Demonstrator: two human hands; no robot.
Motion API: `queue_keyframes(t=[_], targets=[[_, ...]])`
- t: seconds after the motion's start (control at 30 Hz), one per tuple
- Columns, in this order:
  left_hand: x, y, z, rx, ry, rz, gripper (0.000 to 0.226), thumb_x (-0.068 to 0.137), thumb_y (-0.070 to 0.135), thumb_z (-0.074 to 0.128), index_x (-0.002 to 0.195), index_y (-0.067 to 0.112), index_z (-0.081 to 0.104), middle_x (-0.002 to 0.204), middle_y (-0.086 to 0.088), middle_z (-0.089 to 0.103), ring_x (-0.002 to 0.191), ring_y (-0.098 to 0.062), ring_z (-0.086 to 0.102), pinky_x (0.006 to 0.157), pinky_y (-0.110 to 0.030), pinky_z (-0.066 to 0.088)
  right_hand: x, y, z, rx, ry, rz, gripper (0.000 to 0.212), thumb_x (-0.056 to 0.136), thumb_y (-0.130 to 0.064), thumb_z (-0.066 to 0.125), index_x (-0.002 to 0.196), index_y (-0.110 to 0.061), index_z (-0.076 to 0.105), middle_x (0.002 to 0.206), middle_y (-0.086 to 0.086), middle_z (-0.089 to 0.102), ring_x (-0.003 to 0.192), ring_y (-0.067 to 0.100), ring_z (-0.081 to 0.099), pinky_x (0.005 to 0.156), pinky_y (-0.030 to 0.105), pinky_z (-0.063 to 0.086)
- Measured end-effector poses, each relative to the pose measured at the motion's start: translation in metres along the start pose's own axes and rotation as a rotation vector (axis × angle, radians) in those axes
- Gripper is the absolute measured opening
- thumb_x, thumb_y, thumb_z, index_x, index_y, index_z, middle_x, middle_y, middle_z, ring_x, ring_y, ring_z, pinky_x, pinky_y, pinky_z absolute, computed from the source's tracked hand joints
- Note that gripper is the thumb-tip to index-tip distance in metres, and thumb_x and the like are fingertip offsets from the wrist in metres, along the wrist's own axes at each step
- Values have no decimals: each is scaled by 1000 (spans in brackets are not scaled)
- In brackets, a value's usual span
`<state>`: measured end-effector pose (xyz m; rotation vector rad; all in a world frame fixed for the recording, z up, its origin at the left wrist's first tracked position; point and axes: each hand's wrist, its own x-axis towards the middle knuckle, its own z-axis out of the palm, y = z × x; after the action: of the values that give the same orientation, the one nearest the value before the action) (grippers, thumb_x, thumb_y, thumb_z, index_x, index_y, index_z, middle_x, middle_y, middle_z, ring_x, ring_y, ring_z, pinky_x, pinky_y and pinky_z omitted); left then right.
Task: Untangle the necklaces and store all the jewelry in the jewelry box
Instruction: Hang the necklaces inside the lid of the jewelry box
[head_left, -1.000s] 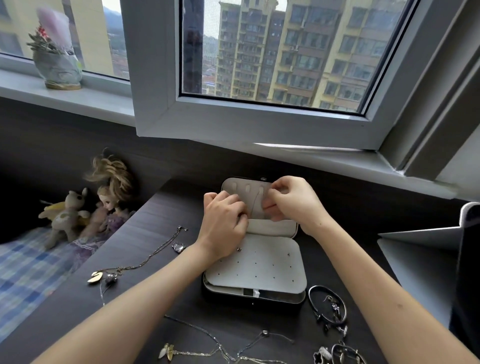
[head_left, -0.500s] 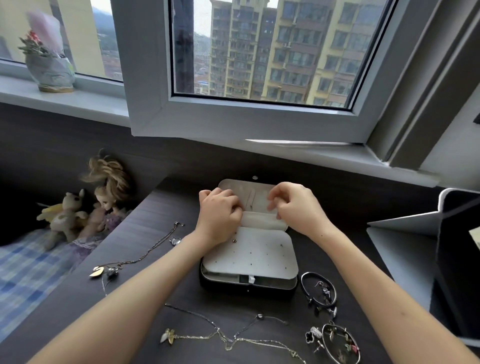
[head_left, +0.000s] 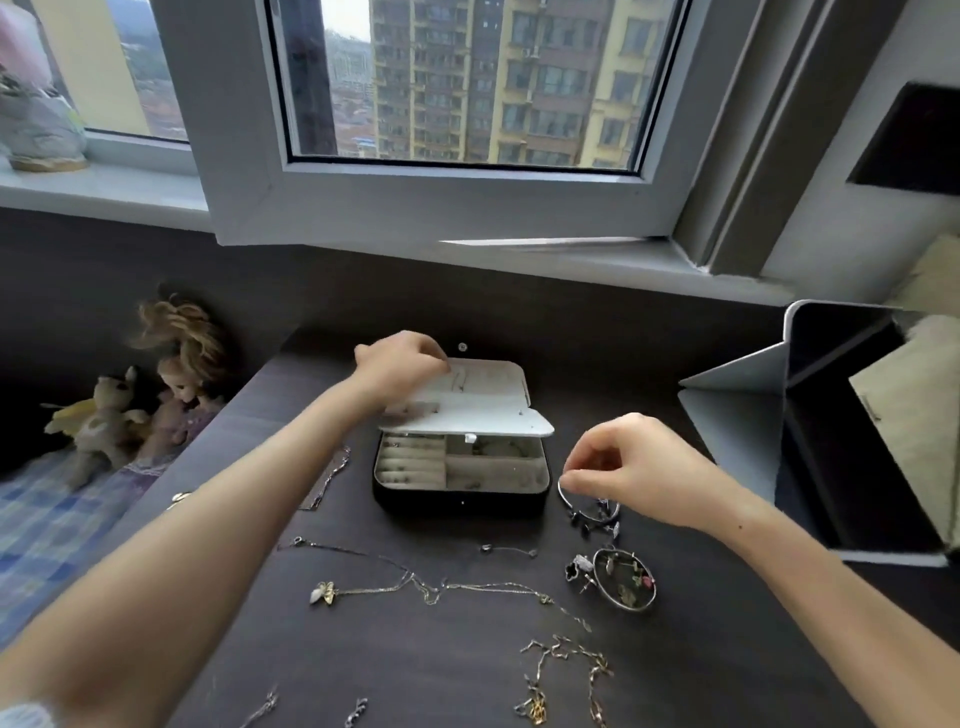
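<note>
Your left hand sat at the back left corner of the jewelry box, fingers curled against the raised lid; motion blur hid whether they actually gripped it. Your right hand hovered just right of the jewelry box, thumb and forefinger pinching the rim of a silver bangle, whose dangling charms touched the table.

The jewelry box was open near the back of the dark table. Its black shell showed a cream interior divided into ring rolls on the left and open compartments on the right. A white perforated flap stood out level above the compartments, and a fine chain hung on the inside of the lid.

Jewelry around the box:
- Just left of it, a chain, partly hidden by your left forearm.
- In front of it, a butterfly-pendant necklace crossed with other thin chains.
- Further in front, toward you, a tangled gold chain.
- In front of it to the right, a second bangle with small pieces lying inside its ring, and a black clover earring touching it.

Well to the left of the box, beyond the table's edge, a doll and a plush toy leaned together.
</note>
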<state>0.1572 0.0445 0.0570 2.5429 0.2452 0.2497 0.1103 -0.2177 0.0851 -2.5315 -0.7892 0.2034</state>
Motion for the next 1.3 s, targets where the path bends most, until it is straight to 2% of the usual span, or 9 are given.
queue_keyframes(t=[0.2, 0.3, 0.4, 0.47, 0.57, 0.8, 0.93, 1.13, 1.3], targets=[[-87, 13, -22, -109, 316, 327, 10, 69, 35, 51, 66, 30, 59, 70, 10, 60, 72, -14, 57, 79, -42, 44, -35, -4, 28, -151, -99, -66, 11, 82, -37, 68, 81, -27, 71, 75, -16, 60, 72, 0, 54, 65, 12, 41], [-136, 9, -14, 1, 182, 397, 15, 65, 45, 43, 59, 36, 53, 64, 15, 55, 66, -7, 49, 70, -33, 31, -39, -10, 50, -179, -8, -123, 16, 86, -39, 62, 95, -27, 69, 91, -15, 62, 86, 1, 53, 77, 17, 41], [-159, -3, -5, 121, -25, 322, 24, 66, 49, 42, 60, 34, 59, 68, 14, 58, 72, -6, 53, 74, -33, 33, -32, -17, 68, -261, 66, -151, 26, 91, -38, 56, 112, -25, 64, 111, -10, 63, 107, 11, 54, 89, 27, 42], [-166, -10, -6, 139, -91, 245, 16, 68, 44, 47, 64, 36, 60, 75, 12, 60, 77, -3, 53, 76, -31, 30, -25, -18, 75, -309, 93, -141, 29, 93, -37, 53, 117, -25, 61, 116, -7, 62, 111, 15, 53, 90, 29, 43], [-170, -18, -11, 40, -115, 166, 14, 71, 37, 58, 60, 44, 52, 75, 12, 59, 70, 4, 52, 79, -32, 39, -19, -19, 82, -289, 107, -125, 30, 92, -38, 54, 119, -25, 60, 115, -5, 62, 110, 18, 55, 88, 29, 43], [-167, -19, -14, -92, -196, 57, 6, 65, 37, 61, 63, 42, 59, 76, 11, 65, 76, -6, 58, 80, -30, 47, -14, -27, 95, -272, 142, -176, 20, 94, -33, 51, 107, -23, 63, 110, -6, 62, 106, 17, 56, 82, 27, 39], [-165, -10, -9, -194, -226, 94, 24, 79, 11, 70, 73, 33, 65, 85, 6, 70, 79, -7, 62, 80, -26, 50, -16, -30, 90, -246, 196, -208, 18, 95, -31, 51, 103, -20, 62, 107, -6, 62, 103, 17, 53, 82, 26, 37], [-163, 11, -9, -514, -354, 125, 17, 79, 11, 72, 94, 20, 70, 98, 0, 73, 96, -12, 67, 92, -27, 49, -24, -55, 48, 83, 193, -258, 5, 91, -18, 58, 90, -17, 62, 81, -12, 59, 85, 10, 54, 75, 22, 38], [-159, 20, -12, -631, -248, 137, 11, 73, 20, 77, 81, 16, 71, 86, -1, 73, 85, -12, 67, 83, -29, 50, -15, -65, 27, 280, 156, -248, 7, 89, -8, 59, 83, -13, 60, 73, -5, 68, 71, 11, 61, 72, 29, 50]])
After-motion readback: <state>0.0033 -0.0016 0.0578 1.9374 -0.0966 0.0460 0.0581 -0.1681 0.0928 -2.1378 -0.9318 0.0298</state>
